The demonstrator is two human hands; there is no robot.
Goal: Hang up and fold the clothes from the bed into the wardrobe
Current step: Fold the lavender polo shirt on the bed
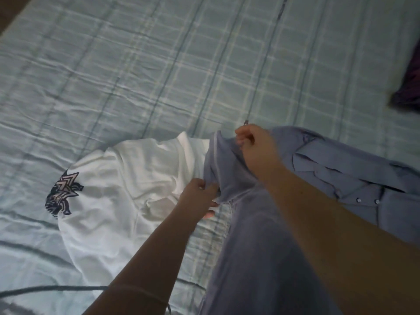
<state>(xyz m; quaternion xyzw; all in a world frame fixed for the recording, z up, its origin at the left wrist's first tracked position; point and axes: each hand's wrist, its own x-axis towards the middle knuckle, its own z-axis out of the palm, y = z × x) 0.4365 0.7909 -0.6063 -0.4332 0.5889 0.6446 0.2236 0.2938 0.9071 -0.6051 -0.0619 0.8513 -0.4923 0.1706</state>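
Observation:
A blue-grey button shirt (261,235) lies on the bed at the lower right, its collar and buttons toward the right. My left hand (200,196) pinches an edge of this shirt near the middle of the view. My right hand (254,144) grips the same raised edge a little farther up. Between the two hands the cloth is lifted off the bed. A white T-shirt (127,192) with a dark printed pattern on its left side lies crumpled just left of the blue shirt, partly under it.
The bed is covered by a light green checked sheet (159,64) that fills most of the view. A dark purple garment (409,83) lies at the right edge. A brown strip shows at the top left corner, beyond the bed's edge.

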